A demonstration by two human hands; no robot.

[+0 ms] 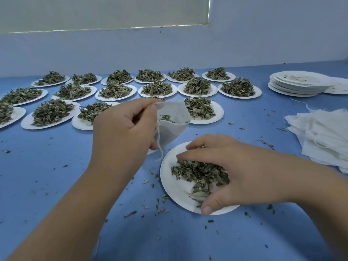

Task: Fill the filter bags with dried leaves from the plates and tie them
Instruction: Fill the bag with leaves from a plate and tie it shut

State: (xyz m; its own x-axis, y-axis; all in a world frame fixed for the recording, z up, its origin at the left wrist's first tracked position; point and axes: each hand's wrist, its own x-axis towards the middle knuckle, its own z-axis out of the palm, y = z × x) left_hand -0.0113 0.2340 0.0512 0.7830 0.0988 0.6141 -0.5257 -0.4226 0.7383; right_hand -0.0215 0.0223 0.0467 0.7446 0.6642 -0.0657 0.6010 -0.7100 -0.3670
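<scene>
Right fingers [205, 143] curled round leaves [199, 172] on near plate [173, 187]; left hand [122, 132] pinched filter bag [169, 129] open just behind it, few leaves inside. I saw many full plates [216, 117] beyond: mostly undone, bag untied.

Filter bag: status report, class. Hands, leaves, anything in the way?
Left hand holds filter bag open. Right hand grips leaves on near plate. Nothing between plate and bag; crumbs on table.

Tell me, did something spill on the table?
Yes. Dried leaf crumbs are scattered across the blue table, thickest around the near paper plate where the right hand grabs the leaves. The far plates keep theirs in neat piles.
</scene>
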